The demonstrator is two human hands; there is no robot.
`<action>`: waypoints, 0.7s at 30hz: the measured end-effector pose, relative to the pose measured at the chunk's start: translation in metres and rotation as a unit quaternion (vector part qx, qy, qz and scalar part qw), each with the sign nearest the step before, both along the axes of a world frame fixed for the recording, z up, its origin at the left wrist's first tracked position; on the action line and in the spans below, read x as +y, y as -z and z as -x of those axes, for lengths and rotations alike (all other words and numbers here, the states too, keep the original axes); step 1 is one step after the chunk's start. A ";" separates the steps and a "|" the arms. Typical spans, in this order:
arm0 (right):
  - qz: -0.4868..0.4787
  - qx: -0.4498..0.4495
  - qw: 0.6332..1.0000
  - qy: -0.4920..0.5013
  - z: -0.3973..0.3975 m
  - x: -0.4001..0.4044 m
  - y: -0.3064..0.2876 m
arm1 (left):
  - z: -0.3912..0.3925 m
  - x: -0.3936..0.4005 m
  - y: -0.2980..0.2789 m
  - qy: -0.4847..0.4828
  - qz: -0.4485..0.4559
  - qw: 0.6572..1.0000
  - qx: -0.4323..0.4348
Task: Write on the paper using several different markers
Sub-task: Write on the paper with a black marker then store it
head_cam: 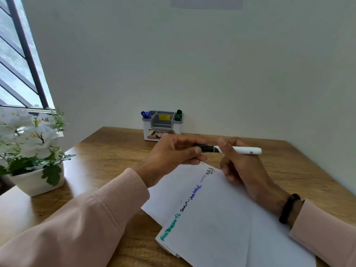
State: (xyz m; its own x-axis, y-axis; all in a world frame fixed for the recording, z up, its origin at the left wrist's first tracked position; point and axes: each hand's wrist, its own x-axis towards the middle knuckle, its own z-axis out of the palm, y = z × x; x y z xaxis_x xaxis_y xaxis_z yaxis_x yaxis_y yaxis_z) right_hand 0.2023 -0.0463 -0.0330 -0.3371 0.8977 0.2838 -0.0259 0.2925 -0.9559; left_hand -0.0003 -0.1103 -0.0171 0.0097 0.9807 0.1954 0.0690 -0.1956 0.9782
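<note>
A white sheet of paper lies tilted on the wooden desk, with green, black, blue and grey writing along its upper edge. Above its far corner I hold a white marker level. My right hand grips the white barrel. My left hand pinches the marker's black cap, which sits at the barrel's left end. Whether the cap is fully seated I cannot tell. A grey-and-white organizer at the back holds blue markers on its left and a green marker on its right.
A white pot of white flowers stands at the desk's left edge under a window. The wall runs right behind the organizer. Bare wooden desk shows between the pot and the paper. A black band circles my right wrist.
</note>
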 end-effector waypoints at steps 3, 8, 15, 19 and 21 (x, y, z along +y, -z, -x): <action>-0.014 -0.044 0.999 -0.028 0.005 0.000 0.003 | 0.020 0.003 -0.012 -0.110 -0.066 0.991 -0.039; -0.007 -0.088 0.996 -0.019 0.009 0.002 0.007 | 0.063 0.004 -0.025 -0.379 -0.239 0.893 0.041; -0.031 -0.117 0.993 -0.008 0.009 0.007 0.011 | 0.080 0.010 -0.025 -0.463 -0.339 0.807 0.143; 0.007 -0.064 0.998 -0.002 0.008 0.012 0.012 | 0.081 0.021 -0.026 -0.451 -0.352 0.794 0.207; 0.021 -0.052 0.998 0.000 0.007 0.015 0.013 | 0.082 0.026 -0.027 -0.449 -0.364 0.781 0.236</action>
State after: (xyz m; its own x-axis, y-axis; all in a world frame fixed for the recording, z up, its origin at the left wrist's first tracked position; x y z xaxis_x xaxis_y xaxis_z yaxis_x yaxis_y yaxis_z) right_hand 0.1948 -0.0308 -0.0463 -0.3626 0.9082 0.2088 0.0738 0.2513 -0.9651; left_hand -0.0820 -0.0841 0.0094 -0.3790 0.2633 0.8871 0.8177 -0.3536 0.4543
